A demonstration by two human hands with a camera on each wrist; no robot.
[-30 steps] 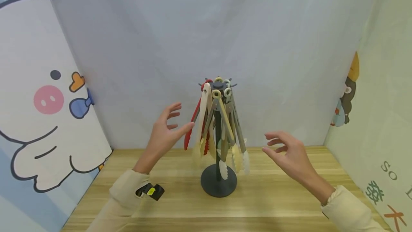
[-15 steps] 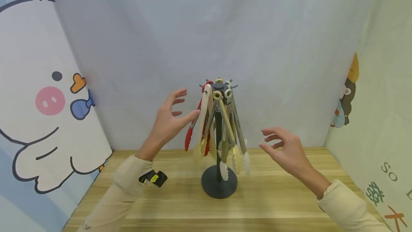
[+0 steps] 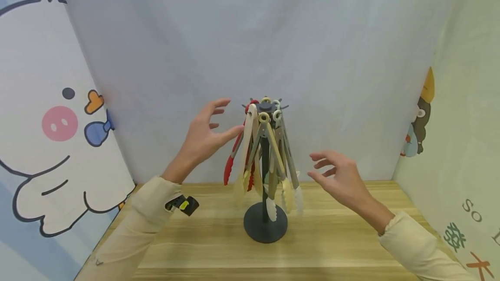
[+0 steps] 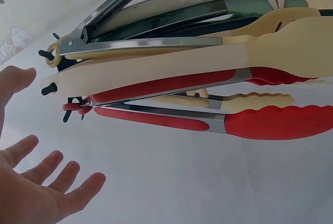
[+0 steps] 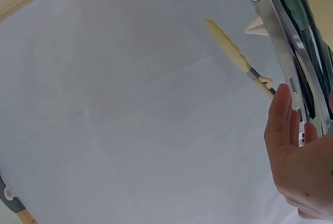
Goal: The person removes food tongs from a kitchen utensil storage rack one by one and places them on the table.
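Observation:
A dark utensil stand has several kitchen tongs hanging from its top hooks. Red tongs hang at its left, beside a cream utensil with a pale handle. Yellow-handled tongs face the front, and steel tongs with white tips hang at the right. My left hand is spread at the left, its thumb overlapping the red tongs in the head view; the left wrist view shows a gap between fingers and tongs. My right hand hovers right of the stand, fingers loosely bent, holding nothing.
The stand rests on a wood-grain table. A pale grey cloth forms the back, with printed panels on both sides: a cartoon duck at the left and lettering at the right. A black wrist device sits at my left sleeve.
My left hand has risen and shifted slightly right, toward the upper part of the stand. My right hand has moved left and a little upward. The tongs hang as before.

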